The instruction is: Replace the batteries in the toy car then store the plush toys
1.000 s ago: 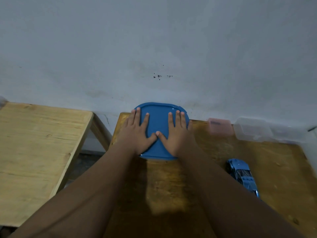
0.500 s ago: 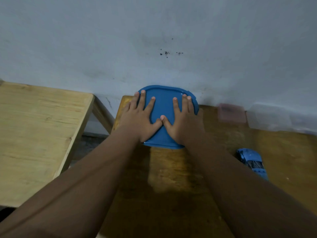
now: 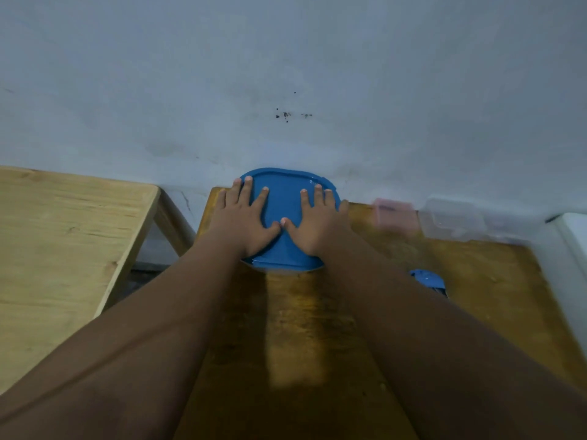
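Pressing down on the blue lid (image 3: 287, 217) at centre frame, I have my left hand (image 3: 243, 222) and right hand (image 3: 317, 225) laid flat, fingers spread, grasping nothing, just palms bearing on the plastic; my guess is this seats the lid onto a container that holds the plush toys, and the spread hands share the push across both halves. I can't see the container under the lid, nor any plush toy, so that part is a judgement. The lid sits at the far edge of the darker wooden table (image 3: 476, 281), close against the wall (image 3: 286, 74). The toy car (image 3: 427, 278), blue, shows right of centre, mostly cut off behind my right forearm, so I can't tell how its battery cover stands. At right, by the wall, a pink box (image 3: 395, 215) and a clear plastic box (image 3: 457, 219) are blurred. A lighter wooden table (image 3: 63, 236) fills the left
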